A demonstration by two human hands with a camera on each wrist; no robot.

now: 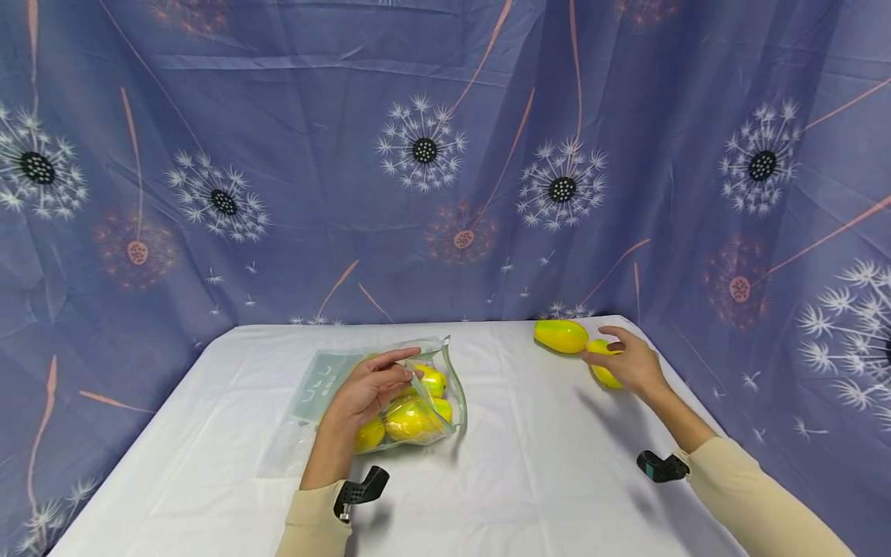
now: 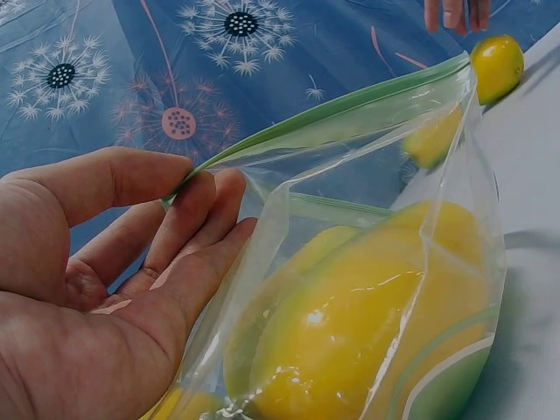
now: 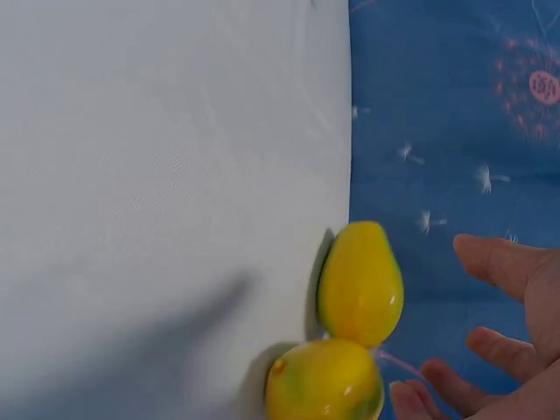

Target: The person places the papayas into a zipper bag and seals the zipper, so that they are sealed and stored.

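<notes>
cream sleeves [image 1: 313,522] stretched over a white table [image 1: 529,472]

the clear bag [image 1: 320,383] is laid left of centre, with yellow fruits [image 1: 411,419] inside; its green rim [image 2: 350,99] is pinched by the left hand [image 1: 363,391]. the right hand [image 1: 635,363] is poised beside two loose fruits [image 1: 560,337] near the far right corner, its fingers parted and nothing grasped. if one were nudged by a fingertip, its smooth, rounded form could be sent rolling off the edge, or its neighbour knocked. should the rim slip from that narrow pinch, the bag might sag and its contents be spilled.
</notes>
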